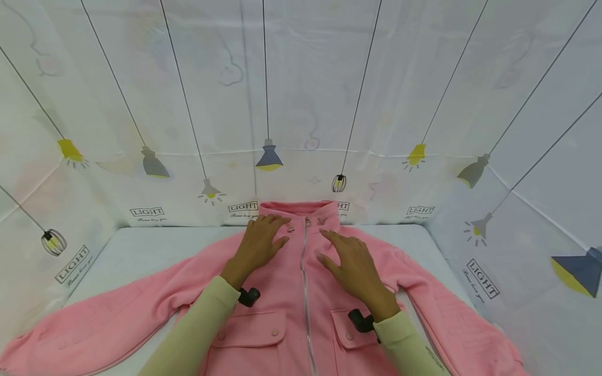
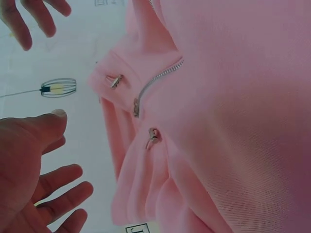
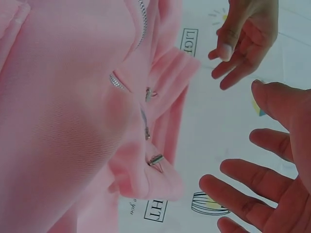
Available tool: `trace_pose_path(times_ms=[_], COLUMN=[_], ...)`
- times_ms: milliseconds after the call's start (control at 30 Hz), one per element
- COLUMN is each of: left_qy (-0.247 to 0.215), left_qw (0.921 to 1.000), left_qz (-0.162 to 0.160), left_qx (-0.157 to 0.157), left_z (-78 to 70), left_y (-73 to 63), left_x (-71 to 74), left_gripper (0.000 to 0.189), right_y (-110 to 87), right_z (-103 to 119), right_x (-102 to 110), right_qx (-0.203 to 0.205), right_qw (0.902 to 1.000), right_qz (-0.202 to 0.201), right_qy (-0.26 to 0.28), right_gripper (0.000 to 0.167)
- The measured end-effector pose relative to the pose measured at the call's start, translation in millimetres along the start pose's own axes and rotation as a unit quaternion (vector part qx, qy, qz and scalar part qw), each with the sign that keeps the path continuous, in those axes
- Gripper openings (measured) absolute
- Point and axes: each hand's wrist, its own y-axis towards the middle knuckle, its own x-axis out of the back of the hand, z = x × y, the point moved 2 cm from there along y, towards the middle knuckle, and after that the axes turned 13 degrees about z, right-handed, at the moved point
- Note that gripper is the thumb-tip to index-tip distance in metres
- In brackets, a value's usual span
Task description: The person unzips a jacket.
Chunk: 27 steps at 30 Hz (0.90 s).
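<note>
A pink jacket (image 1: 282,292) lies front side up, its silver zipper (image 1: 305,292) running down the middle to a stand-up collar (image 1: 331,211). Metal toggles (image 1: 322,221) sit on both sides of the collar. My left hand (image 1: 258,240) hovers over the chest beside the collar, fingers spread and relaxed, holding nothing. On the other side of the zipper, my right hand (image 1: 350,261) is spread the same way, also with nothing in it. Both wrist views show the fingers apart from the cloth, with the collar toggles (image 2: 114,81) and zipper pull (image 3: 147,132) close by.
The jacket covers much of a white table (image 1: 155,243), its sleeves (image 1: 117,318) stretched out to both sides. A white sheet printed with hanging lamps (image 1: 301,104) stands behind and along the sides. Flap pockets (image 1: 251,329) with buttons lie below my wrists.
</note>
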Motion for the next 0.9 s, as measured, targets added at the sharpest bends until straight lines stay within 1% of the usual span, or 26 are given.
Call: trace_pose_path(times_ms=[133, 400, 600, 900], left_qy=[0.009, -0.013, -0.015, -0.012], left_qw=[1.0, 0.9999, 0.9999, 0.9999], left_qz=[0.0, 0.003, -0.007, 0.002], left_qx=[0.002, 0.001, -0.001, 0.0], left_z=[3.0, 4.7, 5.2, 8.5], left_y=[7.1, 17.9, 24.1, 36.1], left_x=[-4.7, -12.7, -13.8, -13.6], left_gripper=[0.047, 0.043, 0.041, 0.043], right_y=[3.1, 3.7, 6.0, 14.0], right_z=[-2, -4, -5, -4], right_x=[-4, -7, -7, -9], right_qx=[-0.001, -0.011, -0.01, -0.01], right_qw=[1.0, 0.9999, 0.9999, 0.9999], right_qz=[-0.001, 0.007, 0.006, 0.01], right_qy=[-0.002, -0.005, -0.003, 0.008], right_gripper=[0.062, 0.062, 0.062, 0.061])
